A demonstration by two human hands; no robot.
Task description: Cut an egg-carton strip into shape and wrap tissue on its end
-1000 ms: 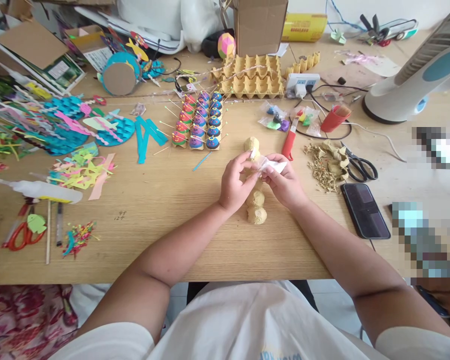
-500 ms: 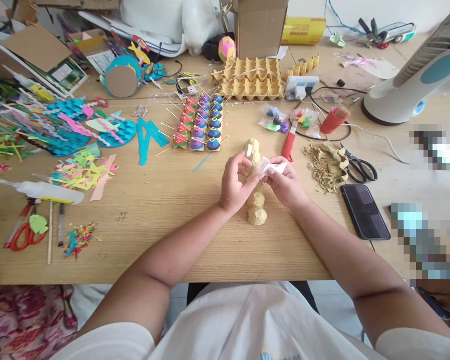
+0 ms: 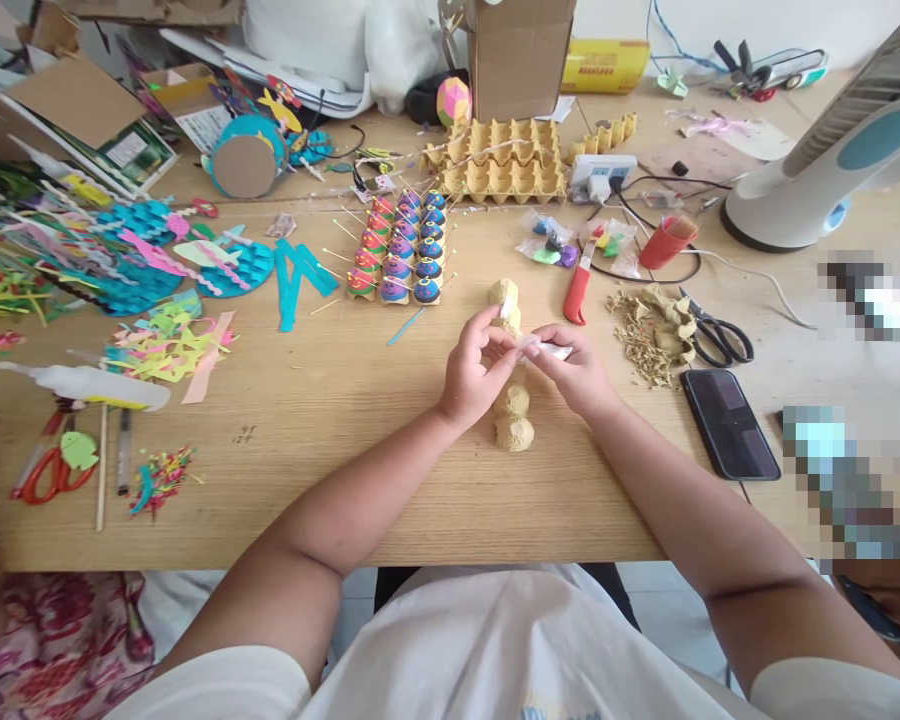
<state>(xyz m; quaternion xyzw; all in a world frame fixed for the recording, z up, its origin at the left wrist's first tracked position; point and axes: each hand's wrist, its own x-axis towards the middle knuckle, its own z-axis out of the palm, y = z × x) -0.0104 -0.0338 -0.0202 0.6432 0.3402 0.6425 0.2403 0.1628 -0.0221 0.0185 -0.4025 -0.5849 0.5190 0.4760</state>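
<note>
Both my hands pinch a small crumpled white plastic packet (image 3: 559, 352) over the middle of the table. My left hand (image 3: 474, 368) has its thumb and index finger closed on the packet's left end, and a small white lump (image 3: 505, 307) shows by its other fingertips. On the packet's right part are the closed fingers of my right hand (image 3: 576, 370). Beneath both hands lies a strip of tan egg-carton cups (image 3: 514, 433), its middle hidden by the fingers. To the right of it rests a red-handled cutter (image 3: 578, 290).
Painted egg-carton strips (image 3: 397, 250) with pins stand left of centre. At the right are carton scraps (image 3: 652, 335), black scissors (image 3: 724, 340), a phone (image 3: 730, 424) and a fan (image 3: 787, 190). Paper pieces (image 3: 169, 345) and a glue bottle (image 3: 90, 383) lie left. Egg trays (image 3: 506, 160) sit behind.
The white packet has been folded or turned and shows less between my fingers. My right fingers have shifted slightly; both hands stay over the carton strip.
</note>
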